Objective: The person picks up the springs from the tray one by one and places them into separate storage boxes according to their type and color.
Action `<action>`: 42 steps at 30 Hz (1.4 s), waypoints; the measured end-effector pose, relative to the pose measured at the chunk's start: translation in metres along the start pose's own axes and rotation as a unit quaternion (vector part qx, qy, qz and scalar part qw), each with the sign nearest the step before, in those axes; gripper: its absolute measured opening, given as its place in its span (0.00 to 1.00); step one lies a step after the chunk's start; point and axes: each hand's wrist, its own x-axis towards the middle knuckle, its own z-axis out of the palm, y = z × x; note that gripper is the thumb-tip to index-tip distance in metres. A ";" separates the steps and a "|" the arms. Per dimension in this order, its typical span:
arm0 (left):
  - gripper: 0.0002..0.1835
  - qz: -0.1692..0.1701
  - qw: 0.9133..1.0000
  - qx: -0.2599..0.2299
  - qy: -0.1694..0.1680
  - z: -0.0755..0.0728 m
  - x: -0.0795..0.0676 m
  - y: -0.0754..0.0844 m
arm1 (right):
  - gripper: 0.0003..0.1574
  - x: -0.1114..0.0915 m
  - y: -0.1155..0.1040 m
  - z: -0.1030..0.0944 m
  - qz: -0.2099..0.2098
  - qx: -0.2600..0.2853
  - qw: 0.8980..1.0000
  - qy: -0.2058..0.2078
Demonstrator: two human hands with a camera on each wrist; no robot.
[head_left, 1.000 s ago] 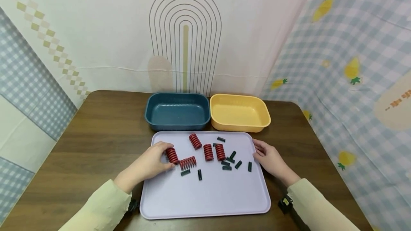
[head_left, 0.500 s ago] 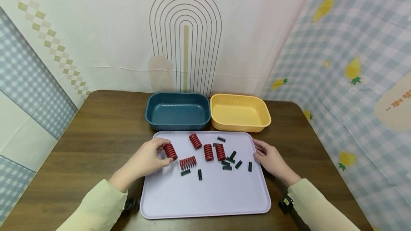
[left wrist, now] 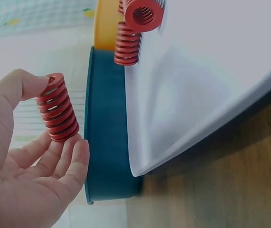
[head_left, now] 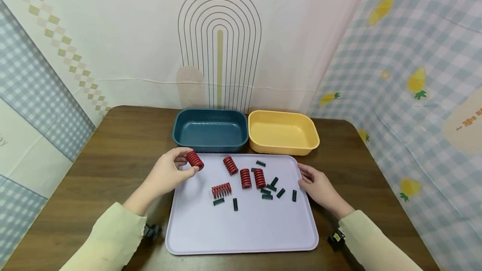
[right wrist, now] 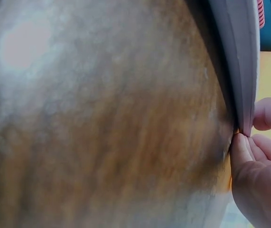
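My left hand (head_left: pixel 168 170) pinches a red coil spring (head_left: pixel 194 160) between thumb and fingers, above the far left part of the lavender tray (head_left: pixel 241 233). In the left wrist view the thumb presses one end of that red spring (left wrist: pixel 58 108) and the fingertips the other. My right hand (head_left: pixel 320 189) grips the tray's right rim, its thumb on the inner side and fingers outside, as the right wrist view shows. Several red springs lie on the tray, one on its side (head_left: pixel 221 190). Several small dark green springs (head_left: pixel 267 197) lie scattered among them, mostly to the right.
Behind the tray stand a dark blue bin (head_left: pixel 211 131) and a yellow bin (head_left: pixel 284 131), side by side. All rest on a brown wooden table (head_left: pixel 124 149). Patterned cloth hangs behind and at both sides.
My left hand has lifted the red spring off the tray and carried it away from me and slightly left, toward the blue bin. The right hand stays at the tray's rim.
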 end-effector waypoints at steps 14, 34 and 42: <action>0.32 -0.041 0.998 -0.046 0.020 -0.007 0.009 -0.003 | 0.35 -0.003 0.005 0.004 0.004 0.043 0.999 0.030; 0.32 -0.038 0.996 -0.077 0.034 -0.006 0.033 -0.003 | 0.35 0.000 0.007 -0.004 0.048 0.084 0.995 -0.006; 0.33 0.000 0.995 0.023 0.096 -0.002 0.047 -0.010 | 0.35 -0.002 0.006 -0.002 0.053 0.069 0.996 0.000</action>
